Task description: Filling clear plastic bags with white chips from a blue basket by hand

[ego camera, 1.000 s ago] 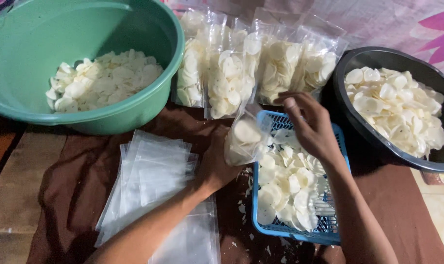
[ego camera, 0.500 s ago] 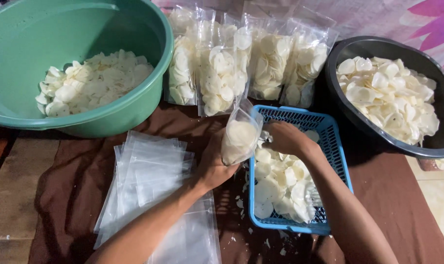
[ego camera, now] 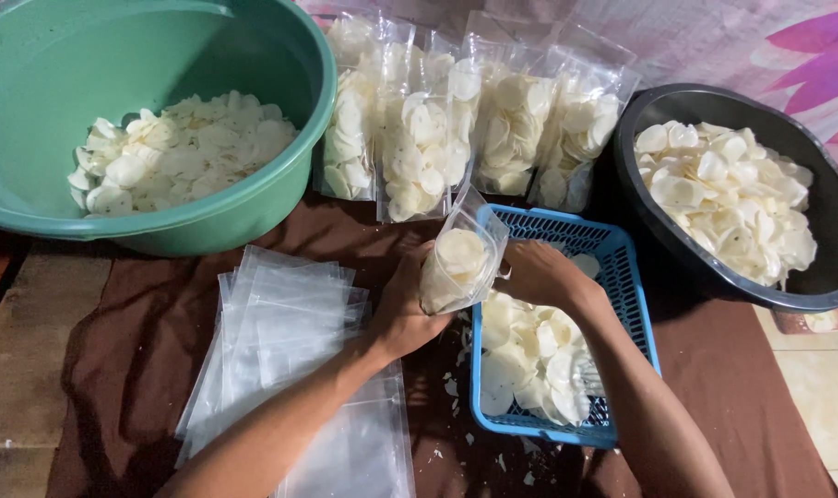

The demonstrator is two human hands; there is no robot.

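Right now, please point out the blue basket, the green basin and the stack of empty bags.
blue basket (ego camera: 633, 304), head view, right wall.
green basin (ego camera: 253, 198), head view, front rim.
stack of empty bags (ego camera: 280, 332), head view, top bag.

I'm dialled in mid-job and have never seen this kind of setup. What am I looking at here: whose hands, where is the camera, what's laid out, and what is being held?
There is no machine: a person works with two bare hands, and the single picture comes from a camera worn on their head, looking down. The left hand grips a small clear bag partly filled with pale round chips, its mouth open and tilted toward the blue basket. The right hand is down in that basket among loose chips. On the brown cloth beside the left arm lies a stack of empty clear bags. At the back stand filled bags in a row. A green basin on the left and a black basin on the right each hold more chips.
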